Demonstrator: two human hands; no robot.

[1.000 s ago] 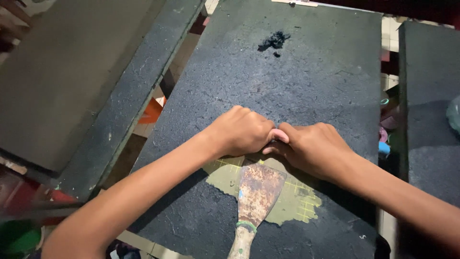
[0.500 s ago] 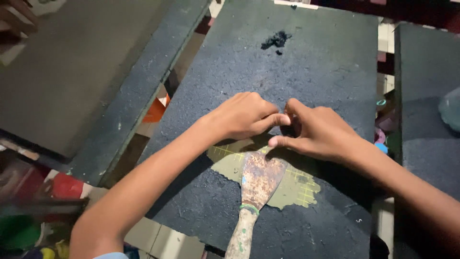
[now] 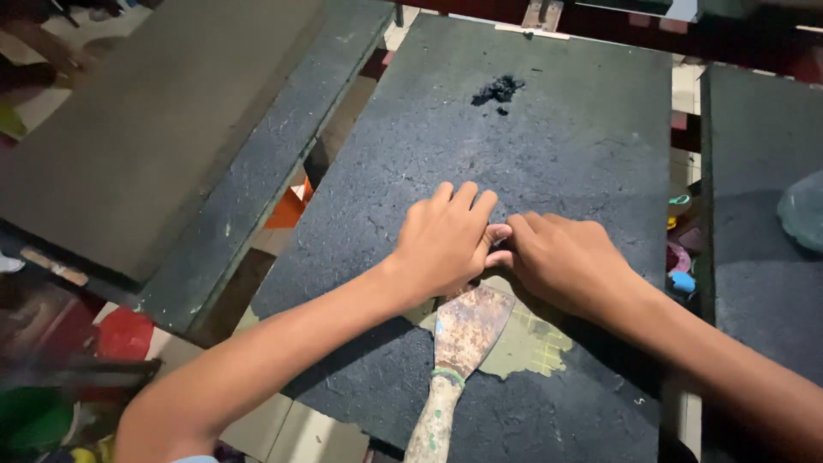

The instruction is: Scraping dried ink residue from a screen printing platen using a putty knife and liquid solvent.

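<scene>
Both hands, left hand and right hand, were pressed flat, fingers released, on the worktop; the scraper lay at 6 o'clock, its long axis running 6 to 12.

Both hands flat on dark board: left hand & right hand touching at fingertips, just above rusty scraper lying on yellowish patch. Black crumbs farther up.
</scene>
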